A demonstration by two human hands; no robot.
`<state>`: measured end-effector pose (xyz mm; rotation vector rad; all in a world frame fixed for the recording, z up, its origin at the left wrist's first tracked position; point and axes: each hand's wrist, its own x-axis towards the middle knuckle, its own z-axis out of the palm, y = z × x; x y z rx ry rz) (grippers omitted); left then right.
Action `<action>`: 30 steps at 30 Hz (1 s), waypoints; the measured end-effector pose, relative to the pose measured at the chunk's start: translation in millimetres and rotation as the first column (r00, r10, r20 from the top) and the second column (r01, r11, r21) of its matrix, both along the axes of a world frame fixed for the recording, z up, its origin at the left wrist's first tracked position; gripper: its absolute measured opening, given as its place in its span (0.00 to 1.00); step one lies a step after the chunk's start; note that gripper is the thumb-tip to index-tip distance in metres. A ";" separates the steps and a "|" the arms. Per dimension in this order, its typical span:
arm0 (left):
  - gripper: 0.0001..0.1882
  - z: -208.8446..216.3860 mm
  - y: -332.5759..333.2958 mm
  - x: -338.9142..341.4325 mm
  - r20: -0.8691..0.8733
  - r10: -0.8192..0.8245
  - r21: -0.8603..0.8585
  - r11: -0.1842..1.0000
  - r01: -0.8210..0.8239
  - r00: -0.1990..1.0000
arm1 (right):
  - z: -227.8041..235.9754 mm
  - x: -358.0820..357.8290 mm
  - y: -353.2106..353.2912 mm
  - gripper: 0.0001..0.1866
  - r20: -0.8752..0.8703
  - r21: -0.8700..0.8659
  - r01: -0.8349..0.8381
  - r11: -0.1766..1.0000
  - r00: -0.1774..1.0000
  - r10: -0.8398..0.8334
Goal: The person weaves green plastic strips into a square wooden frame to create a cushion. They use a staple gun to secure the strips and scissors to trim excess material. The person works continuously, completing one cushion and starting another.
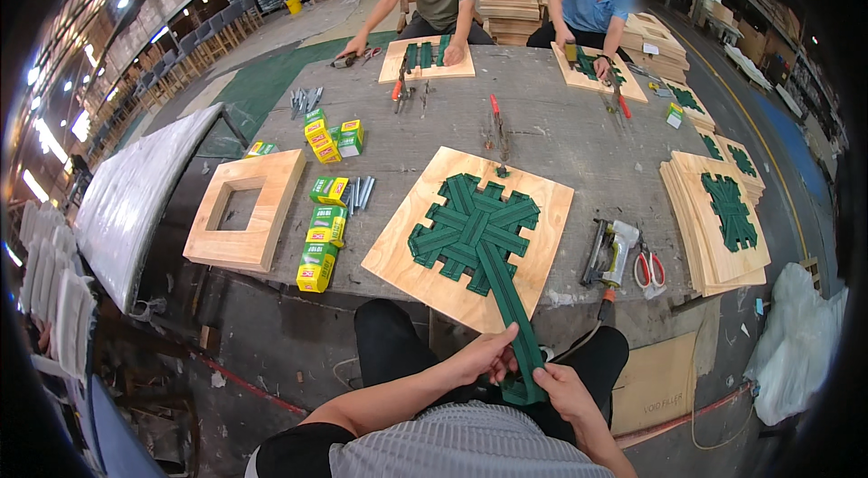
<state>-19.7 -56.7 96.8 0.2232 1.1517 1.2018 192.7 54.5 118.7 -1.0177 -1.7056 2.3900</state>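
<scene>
A square plywood board [434,198] lies at the table's near edge. Green elastic webbing strips [479,225] cross one another over its middle, their ends folded at the rim of the pattern. One long green webbing strap [508,297] runs from the pattern over the near edge toward my lap. My left hand [488,355] is closed on the strap's left side, thumb on top. Lower down, my right hand [562,389] pinches its right edge near a folded loop. Some fingers of both hands are hidden. A red-handled clamp [495,116] stands at the board's far edge.
Right of the board lie a staple gun [618,254] with a hose and red-handled cutters [647,270]. Webbed boards [683,207] are stacked farther right. Left are yellow-green boxes [324,229], staple strips [362,192] and a wooden frame [282,207]. Two people work across the table.
</scene>
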 end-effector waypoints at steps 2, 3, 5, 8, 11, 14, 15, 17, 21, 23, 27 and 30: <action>0.30 -2.8 9.4 11.8 -0.007 0.021 0.016 1.000 -0.021 1.000 | -2.0 -13.2 5.7 0.15 0.066 0.107 -0.123 0.987 0.991 0.117; 0.30 -4.1 12.3 13.0 -0.072 0.044 0.009 0.999 -0.043 0.996 | 0.8 -17.4 18.4 0.16 0.208 0.223 -0.270 0.937 0.952 0.224; 0.31 -6.1 9.8 13.2 -0.043 0.043 -0.017 0.999 -0.044 0.998 | 8.3 -29.7 48.9 0.19 0.286 0.553 -0.420 0.720 0.907 0.309; 0.29 -7.9 -0.8 15.4 -0.039 -0.075 -0.024 0.997 0.074 0.996 | 9.0 -70.0 75.8 0.22 0.134 0.318 -0.168 0.933 0.982 0.131; 0.29 -9.1 -1.2 24.1 0.052 -0.134 0.117 0.985 0.127 0.990 | -2.8 -121.9 75.7 0.22 0.086 -0.232 -0.120 0.965 0.986 0.143; 0.30 -10.1 -0.7 23.1 -0.072 -0.198 0.124 0.971 0.206 0.978 | -18.5 -152.2 64.5 0.18 -0.030 -0.578 -0.100 0.810 0.994 0.101; 0.30 -10.0 -3.0 17.8 -0.197 -0.223 0.062 0.969 0.239 0.955 | -22.9 -158.1 59.7 0.17 -0.046 -0.601 -0.102 0.793 0.995 0.093; 0.29 -9.5 -12.6 6.0 -0.544 -0.238 -0.078 0.969 0.235 0.805 | -27.9 -160.3 52.6 0.14 0.089 -0.537 0.034 0.843 0.996 0.016; 0.15 -10.5 -23.0 -26.2 -0.989 0.102 0.095 0.993 0.063 -0.105 | -23.9 -148.6 49.9 0.14 0.121 -0.324 0.028 0.946 0.993 0.012; 0.20 -14.5 -8.8 -40.2 -0.945 0.242 0.233 0.970 0.067 -0.222 | -21.1 -138.3 41.2 0.14 0.101 -0.290 0.030 0.956 0.995 0.000; 0.27 -25.0 17.3 -51.9 -0.881 0.229 0.188 0.972 0.138 -0.414 | -19.7 -110.4 22.1 0.15 0.153 -0.197 0.080 0.977 0.987 -0.050; 0.29 -31.9 21.6 -53.1 -0.879 0.149 0.115 0.988 0.103 -0.452 | -23.2 -82.1 6.8 0.17 0.155 -0.130 0.105 0.986 0.984 -0.085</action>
